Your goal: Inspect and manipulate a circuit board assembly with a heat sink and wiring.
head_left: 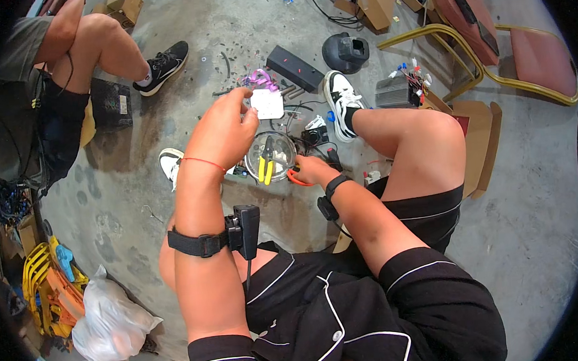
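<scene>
My left hand [231, 123] is raised at centre, its fingers on a small white square piece [268, 104]. Below that piece sits a round clear container [251, 157] with yellow-handled pliers [267, 168] lying in it. My right hand [309, 171] is beside the container's right side, fingers closed on an orange-handled tool [295, 178] that looks like scissors, its other end hidden. Purple curly material [262, 78], short dark tubes, black cables and small parts lie on the concrete floor around the white piece and container. A small black-and-white device [314, 134] lies to the right.
Another person's legs [95, 47] are at upper left. A black bar [293, 68], dark helmet-like item [344, 51], finned metal unit with wires [396, 91], cardboard [489, 148] and chairs [540, 72] are right and ahead. Yellow-orange items [47, 288] and white bags [109, 330] sit lower left.
</scene>
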`<state>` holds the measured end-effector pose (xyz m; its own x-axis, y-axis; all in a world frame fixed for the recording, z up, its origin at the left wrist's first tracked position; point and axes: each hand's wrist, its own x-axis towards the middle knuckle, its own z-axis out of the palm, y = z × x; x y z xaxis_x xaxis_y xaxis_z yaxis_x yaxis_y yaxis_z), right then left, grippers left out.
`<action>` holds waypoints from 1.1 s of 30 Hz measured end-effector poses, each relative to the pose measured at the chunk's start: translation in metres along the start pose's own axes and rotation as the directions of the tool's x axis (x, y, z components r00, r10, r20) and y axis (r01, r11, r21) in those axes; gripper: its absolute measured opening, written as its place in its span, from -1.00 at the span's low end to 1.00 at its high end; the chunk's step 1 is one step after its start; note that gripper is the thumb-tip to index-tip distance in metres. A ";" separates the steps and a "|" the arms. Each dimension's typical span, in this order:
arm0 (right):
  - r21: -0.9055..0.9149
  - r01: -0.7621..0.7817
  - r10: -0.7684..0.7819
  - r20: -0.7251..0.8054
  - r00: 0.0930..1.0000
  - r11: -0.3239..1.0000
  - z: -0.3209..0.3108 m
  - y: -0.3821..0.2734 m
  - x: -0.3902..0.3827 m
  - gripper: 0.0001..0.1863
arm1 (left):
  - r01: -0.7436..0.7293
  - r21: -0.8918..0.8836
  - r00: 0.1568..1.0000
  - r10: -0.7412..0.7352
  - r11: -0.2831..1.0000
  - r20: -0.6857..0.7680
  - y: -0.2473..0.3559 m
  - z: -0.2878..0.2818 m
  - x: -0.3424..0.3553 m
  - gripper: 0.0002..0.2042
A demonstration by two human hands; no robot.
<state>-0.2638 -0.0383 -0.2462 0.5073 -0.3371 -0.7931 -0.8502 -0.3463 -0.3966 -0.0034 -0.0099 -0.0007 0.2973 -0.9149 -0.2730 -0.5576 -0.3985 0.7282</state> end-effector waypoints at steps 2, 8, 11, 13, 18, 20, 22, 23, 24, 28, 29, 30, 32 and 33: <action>-0.045 -0.011 0.011 -0.007 1.000 0.999 0.002 -0.001 0.001 -0.40 | 0.006 0.004 1.000 -0.006 1.000 0.003 -0.001 0.000 0.000 -0.66; -0.045 0.003 -0.005 -0.047 0.999 0.999 0.006 0.001 0.000 -0.39 | 0.005 -0.022 1.000 -0.005 1.000 -0.005 0.000 -0.002 -0.002 -0.66; -0.032 -0.008 0.006 -0.071 0.997 0.999 0.006 0.001 -0.001 -0.40 | 0.008 -0.019 1.000 -0.008 1.000 -0.003 -0.001 -0.004 -0.003 -0.65; -0.007 0.014 -0.015 -0.088 0.996 1.000 0.006 -0.001 -0.002 -0.41 | 0.026 -0.021 1.000 -0.026 0.999 -0.001 -0.001 -0.006 -0.004 -0.65; -0.009 -0.003 0.003 -0.061 0.998 1.000 0.001 -0.003 -0.006 -0.41 | 0.013 0.008 0.999 -0.013 1.000 -0.034 -0.004 -0.020 -0.010 -0.67; -0.037 -0.028 0.022 -0.149 0.989 0.999 0.000 -0.004 -0.007 -0.48 | 0.083 -0.063 0.994 -0.087 0.995 -0.068 -0.007 -0.029 -0.015 -0.67; 0.046 -0.023 0.032 -0.208 0.978 0.999 -0.001 -0.003 -0.006 -0.48 | 0.109 -0.077 0.990 -0.115 0.991 -0.079 -0.010 -0.037 -0.020 -0.66; 0.109 -0.041 0.069 -0.269 0.961 0.993 -0.001 -0.003 -0.004 -0.48 | 0.130 -0.094 0.986 -0.139 0.987 -0.089 -0.012 -0.040 -0.022 -0.65; 0.160 -0.037 0.085 -0.302 0.950 0.986 -0.001 -0.003 -0.001 -0.46 | 0.135 -0.109 0.985 -0.145 0.985 -0.089 -0.014 -0.043 -0.023 -0.65; 0.190 -0.067 0.121 -0.292 0.949 0.980 -0.004 -0.002 0.008 -0.45 | 0.151 -0.054 0.982 -0.156 0.987 -0.109 -0.018 -0.047 -0.026 -0.65; 0.199 -0.064 0.120 -0.282 0.952 0.978 -0.004 -0.003 0.009 -0.45 | 0.168 -0.080 0.979 -0.176 0.983 -0.108 -0.018 -0.047 -0.026 -0.65; 0.212 -0.048 0.108 -0.283 0.953 0.976 -0.003 -0.005 0.008 -0.44 | 0.184 -0.106 0.975 -0.195 0.977 -0.105 -0.018 -0.048 -0.026 -0.65; 0.226 -0.030 0.096 -0.285 0.954 0.974 -0.001 -0.013 0.006 -0.42 | 0.193 -0.122 0.973 -0.206 0.974 -0.103 -0.017 -0.048 -0.027 -0.65; 0.228 -0.033 0.092 -0.253 0.963 0.973 0.001 -0.020 0.004 -0.41 | 0.202 -0.141 0.971 -0.218 0.969 -0.104 -0.017 -0.049 -0.028 -0.66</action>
<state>-0.2447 -0.0319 -0.2419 0.4458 -0.5779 -0.6836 -0.8764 -0.1264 -0.4647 0.0354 0.0250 0.0254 0.4902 -0.7945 -0.3584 -0.3707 -0.5622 0.7393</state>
